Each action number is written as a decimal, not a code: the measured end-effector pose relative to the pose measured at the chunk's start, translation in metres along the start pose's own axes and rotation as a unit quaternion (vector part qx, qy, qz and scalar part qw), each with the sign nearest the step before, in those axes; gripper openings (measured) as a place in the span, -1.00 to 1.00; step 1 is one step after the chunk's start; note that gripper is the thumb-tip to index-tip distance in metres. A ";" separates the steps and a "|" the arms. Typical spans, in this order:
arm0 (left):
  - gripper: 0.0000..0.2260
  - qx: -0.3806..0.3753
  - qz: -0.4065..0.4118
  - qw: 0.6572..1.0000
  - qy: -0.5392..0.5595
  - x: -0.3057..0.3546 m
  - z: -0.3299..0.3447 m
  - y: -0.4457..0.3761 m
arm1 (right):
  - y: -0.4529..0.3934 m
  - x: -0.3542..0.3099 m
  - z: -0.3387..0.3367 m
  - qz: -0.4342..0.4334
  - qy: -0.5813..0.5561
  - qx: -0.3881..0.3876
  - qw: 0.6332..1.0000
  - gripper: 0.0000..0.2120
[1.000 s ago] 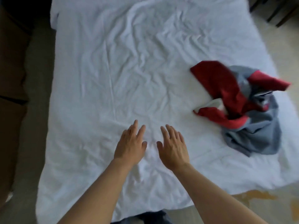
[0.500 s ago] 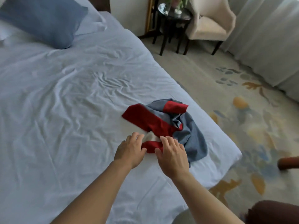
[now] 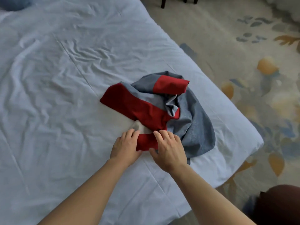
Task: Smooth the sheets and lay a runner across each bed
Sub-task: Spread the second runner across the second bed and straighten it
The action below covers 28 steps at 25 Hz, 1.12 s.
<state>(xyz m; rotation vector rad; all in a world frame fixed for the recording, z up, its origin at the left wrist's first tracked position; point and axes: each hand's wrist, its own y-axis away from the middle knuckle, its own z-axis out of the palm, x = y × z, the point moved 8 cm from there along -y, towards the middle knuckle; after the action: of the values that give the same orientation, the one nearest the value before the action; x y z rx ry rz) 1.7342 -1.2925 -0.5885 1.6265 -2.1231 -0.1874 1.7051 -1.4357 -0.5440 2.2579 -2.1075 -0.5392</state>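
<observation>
A crumpled red and grey-blue runner [image 3: 162, 109] lies bunched near the right edge of the bed. The white sheet [image 3: 65, 95] under it is wrinkled, with creases running across the middle. My left hand [image 3: 125, 146] grips the near red end of the runner from the left, fingers curled over its edge. To the right of that end, my right hand [image 3: 168, 148] pinches the same red fold, thumb under it and fingers on top. Both forearms reach in from the bottom of the view.
A blue pillow [image 3: 11, 4] shows at the top left corner. Patterned carpet [image 3: 243, 62] lies right of the bed, with dark furniture legs [image 3: 163, 2] at the top. A dark brown rounded object [image 3: 279, 207] sits at the lower right.
My hands moved from the bare sheet over to the runner and took hold of its near red end. The view swung right and then tilted down.
</observation>
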 end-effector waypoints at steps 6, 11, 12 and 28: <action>-0.88 -0.021 -0.096 0.992 0.073 -0.017 0.030 -0.019 | -0.047 0.010 0.014 -0.081 -0.003 0.025 0.996 -0.68; -0.91 0.014 -0.141 0.983 0.119 -0.091 -0.002 0.028 | -0.078 -0.068 0.014 -0.161 0.003 -0.008 0.987 -0.70; -0.90 0.012 -0.154 0.982 0.111 -0.111 -0.009 0.039 | -0.081 -0.086 0.014 -0.180 0.006 -0.014 0.984 -0.68; -0.75 0.118 -0.276 0.934 0.195 -0.360 -0.036 0.222 | -0.038 -0.393 0.139 -0.339 0.040 -0.261 0.903 -0.54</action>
<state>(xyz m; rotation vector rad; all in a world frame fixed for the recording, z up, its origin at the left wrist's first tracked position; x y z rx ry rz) 1.6256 -0.8828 -0.5716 2.1622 -1.3986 0.2139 1.6925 -1.0197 -0.5877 2.5273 -0.9084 -0.8657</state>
